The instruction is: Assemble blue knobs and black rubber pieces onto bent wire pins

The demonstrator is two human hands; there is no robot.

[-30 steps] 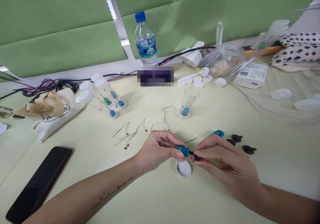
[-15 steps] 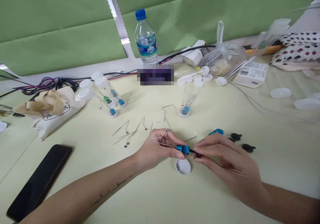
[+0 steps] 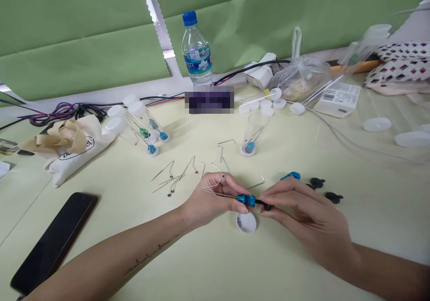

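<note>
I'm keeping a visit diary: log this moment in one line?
left hand: holds shiny blue cylindrical fitting | right hand: pinches small black part | round white cap: nearby

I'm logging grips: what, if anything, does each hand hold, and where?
Left hand: blue piece, by its sides. Right hand: black piece, by its outer end.

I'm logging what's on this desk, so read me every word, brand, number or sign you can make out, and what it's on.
"TER": on the bottle label; its other print is too small to read.
Cloth pouch: oval logo, partly covered, not readable in full.
White card: print too small.
Dark purple patch: pixelated, unreadable.
</note>
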